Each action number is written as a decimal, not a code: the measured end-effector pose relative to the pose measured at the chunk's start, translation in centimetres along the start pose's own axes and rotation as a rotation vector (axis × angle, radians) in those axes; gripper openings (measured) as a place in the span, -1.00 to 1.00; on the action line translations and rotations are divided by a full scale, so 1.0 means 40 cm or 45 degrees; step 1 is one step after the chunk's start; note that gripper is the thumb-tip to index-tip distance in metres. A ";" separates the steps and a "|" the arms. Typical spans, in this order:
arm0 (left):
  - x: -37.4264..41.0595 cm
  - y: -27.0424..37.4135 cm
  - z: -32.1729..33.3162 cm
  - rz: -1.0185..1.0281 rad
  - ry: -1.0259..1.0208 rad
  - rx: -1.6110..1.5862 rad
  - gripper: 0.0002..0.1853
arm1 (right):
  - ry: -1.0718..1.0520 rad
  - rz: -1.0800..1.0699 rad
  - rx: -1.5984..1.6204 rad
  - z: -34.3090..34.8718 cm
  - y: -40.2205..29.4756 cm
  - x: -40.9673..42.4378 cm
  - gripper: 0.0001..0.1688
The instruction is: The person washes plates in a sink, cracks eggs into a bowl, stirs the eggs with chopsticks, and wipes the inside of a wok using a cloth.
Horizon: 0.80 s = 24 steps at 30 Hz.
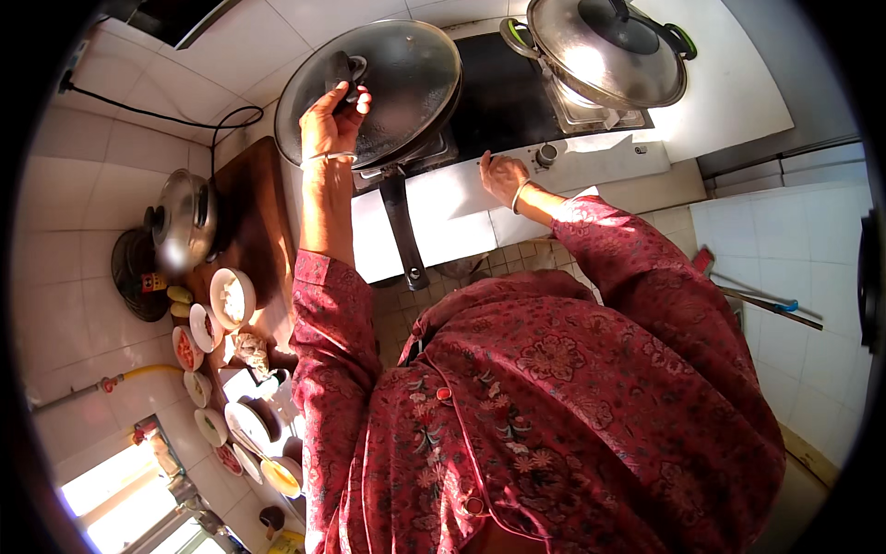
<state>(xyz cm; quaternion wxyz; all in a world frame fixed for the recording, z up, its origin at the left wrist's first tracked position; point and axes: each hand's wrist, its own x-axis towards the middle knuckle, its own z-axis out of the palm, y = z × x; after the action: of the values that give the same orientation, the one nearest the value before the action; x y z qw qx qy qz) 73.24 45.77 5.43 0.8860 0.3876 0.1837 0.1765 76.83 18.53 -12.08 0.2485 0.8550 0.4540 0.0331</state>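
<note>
My left hand [333, 119] grips the black knob of a glass lid [408, 83]. The lid rests on a frying pan whose black handle [403, 228] points towards me; droplets cover the underside of the glass. The pan stands on the left burner of a black gas stove [502, 97]. My right hand [504, 176] is by the stove's front panel, left of a metal control knob [546, 155], with its fingers curled and nothing visible in them. On the right burner sits a wok with a domed lid [588, 55] and green-trimmed handles.
A brown wooden board or counter [266, 208] lies at the left, beside a lidded metal pot [183, 221]. Bowls of food, including a white bowl [232, 298] and an orange-yellow one [282, 476], line the left side. A black cable [159, 118] hangs along the tiled wall.
</note>
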 end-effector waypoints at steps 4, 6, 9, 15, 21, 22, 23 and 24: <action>-0.095 0.124 0.018 0.125 -0.102 -0.174 -0.83 | -0.036 -0.020 -0.015 -0.009 -0.004 -0.005 -0.41; -0.133 0.203 0.014 0.156 -0.224 -0.246 -0.81 | -0.023 0.001 0.028 0.000 0.001 -0.004 -0.41; -0.219 0.298 0.009 0.290 -0.322 -0.283 -0.76 | -0.030 -0.016 0.021 -0.004 0.000 -0.002 -0.40; -0.326 0.386 -0.066 0.462 -0.132 0.006 -0.69 | -0.136 0.041 0.033 -0.015 -0.009 0.003 -0.41; -0.406 0.323 -0.088 0.424 0.132 0.311 -0.78 | -0.115 0.049 -0.098 -0.013 -0.007 -0.012 -0.41; -0.417 0.315 -0.081 0.368 0.138 0.278 -0.78 | -0.090 0.055 -0.094 -0.011 -0.008 -0.009 -0.41; -0.429 0.303 -0.073 0.343 0.132 0.300 -0.77 | -0.068 0.063 -0.090 -0.007 -0.013 -0.009 -0.41; -0.429 0.285 -0.067 0.292 0.112 0.287 -0.75 | -0.070 0.064 -0.110 0.005 -0.014 -0.010 -0.42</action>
<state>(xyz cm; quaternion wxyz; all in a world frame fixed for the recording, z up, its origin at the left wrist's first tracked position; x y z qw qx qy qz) 55.15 46.89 15.56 0.8019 0.4950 0.1956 0.2715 76.24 18.40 -12.42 0.2966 0.8552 0.4235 0.0354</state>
